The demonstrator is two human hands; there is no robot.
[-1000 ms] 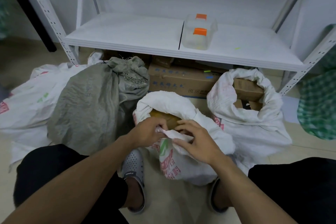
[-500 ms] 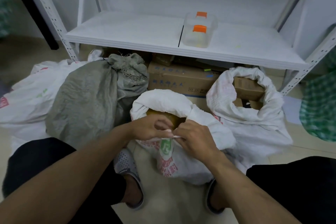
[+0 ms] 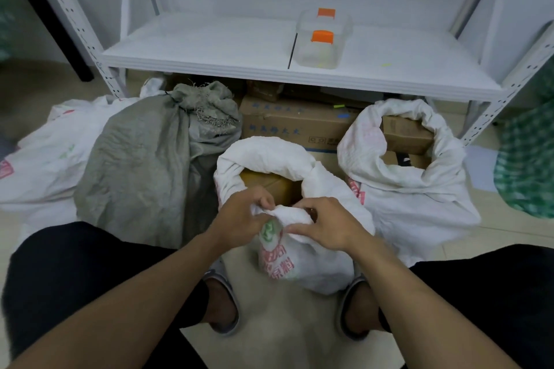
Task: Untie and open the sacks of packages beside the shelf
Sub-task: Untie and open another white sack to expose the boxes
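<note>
Middle white sack [image 3: 302, 266] stands on the pale tiled floor [image 3: 287, 338] between the person's slippered feet, just in front of the shelf. Its mouth is open and a brown package [image 3: 271, 186] shows inside. Left hand [image 3: 243, 219] and right hand [image 3: 326, 228] are close together at the near rim, each with fingers and thumb pinching a fold of the sack's cloth. To the right, touching it, a second white sack [image 3: 419, 207] sits with its rim rolled down over a cardboard box [image 3: 407, 135]. To the left, a grey sack [image 3: 141, 165] is tied at the neck; farther left lies another white sack [image 3: 45, 159]. Beyond, a white metal shelf [image 3: 209, 48] carries a clear container [image 3: 323, 45] with orange latches, and a printed carton [image 3: 293, 126] sits under it. Green checked fabric [image 3: 527, 165] at the far right edge.
</note>
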